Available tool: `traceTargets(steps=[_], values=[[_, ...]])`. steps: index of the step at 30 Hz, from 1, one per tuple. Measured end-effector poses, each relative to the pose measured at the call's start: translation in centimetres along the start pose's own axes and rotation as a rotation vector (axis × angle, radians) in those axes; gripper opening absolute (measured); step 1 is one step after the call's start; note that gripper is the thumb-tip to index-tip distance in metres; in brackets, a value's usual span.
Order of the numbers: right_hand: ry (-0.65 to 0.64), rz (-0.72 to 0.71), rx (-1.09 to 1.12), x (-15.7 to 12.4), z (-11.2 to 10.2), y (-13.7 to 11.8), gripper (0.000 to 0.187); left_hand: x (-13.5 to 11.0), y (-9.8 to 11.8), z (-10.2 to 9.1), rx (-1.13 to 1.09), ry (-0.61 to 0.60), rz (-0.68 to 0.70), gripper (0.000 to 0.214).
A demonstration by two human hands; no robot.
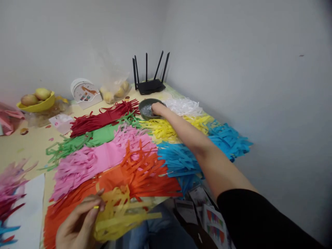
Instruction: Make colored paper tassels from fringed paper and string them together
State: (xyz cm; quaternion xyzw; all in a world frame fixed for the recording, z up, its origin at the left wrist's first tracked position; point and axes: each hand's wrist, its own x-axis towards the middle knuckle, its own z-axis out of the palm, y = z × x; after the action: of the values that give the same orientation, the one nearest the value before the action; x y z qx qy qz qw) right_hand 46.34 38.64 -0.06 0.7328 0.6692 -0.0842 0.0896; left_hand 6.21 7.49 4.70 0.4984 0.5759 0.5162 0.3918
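Note:
Low in the view, my left hand [80,221] pinches a yellow paper tassel [114,221], whose fringe hangs to the right. A small bright yellow bit shows at the fingertips. My right arm stretches across the table, and my right hand [157,108] dips into a dark green bowl [146,117] of clear, shiny small things I cannot make out. Its fingers are mostly hidden. Fringed paper lies between the hands: dark red [101,120], green [103,134], pink [106,154], orange [145,169], blue [178,157], yellow [163,131] and white [185,106].
A black router [150,87] stands in the corner behind the bowl. Farther left are a bag of fruit [115,91], a white giraffe holder [85,93] and a yellow fruit bowl [36,106]. More tassels [12,186] overlie a white sheet [31,207]. Printed packets [214,221] lie below the table edge.

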Motion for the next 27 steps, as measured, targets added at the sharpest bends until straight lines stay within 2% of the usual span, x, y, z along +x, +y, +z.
traceTargets(steps=[4,8,11,18,27], values=[[0.039,-0.003,0.002,0.0,0.3,0.3,0.04,0.4,-0.7,0.6,-0.016,0.041,-0.078,0.017],[0.081,-0.003,0.016,-0.4,0.2,0.5,0.039,1.0,-1.7,0.8,-0.031,0.025,-0.112,0.026],[0.102,0.003,0.026,-0.7,0.0,0.6,0.039,1.1,-2.0,1.0,-0.065,0.064,-0.131,0.033],[0.115,0.007,0.059,-0.7,-0.5,0.3,0.036,0.4,-1.4,0.7,-0.088,0.075,-0.099,0.03],[0.124,-0.076,0.119,-0.9,-1.0,-2.1,0.042,-0.2,-1.1,0.4,-0.081,0.04,-0.059,0.023]])
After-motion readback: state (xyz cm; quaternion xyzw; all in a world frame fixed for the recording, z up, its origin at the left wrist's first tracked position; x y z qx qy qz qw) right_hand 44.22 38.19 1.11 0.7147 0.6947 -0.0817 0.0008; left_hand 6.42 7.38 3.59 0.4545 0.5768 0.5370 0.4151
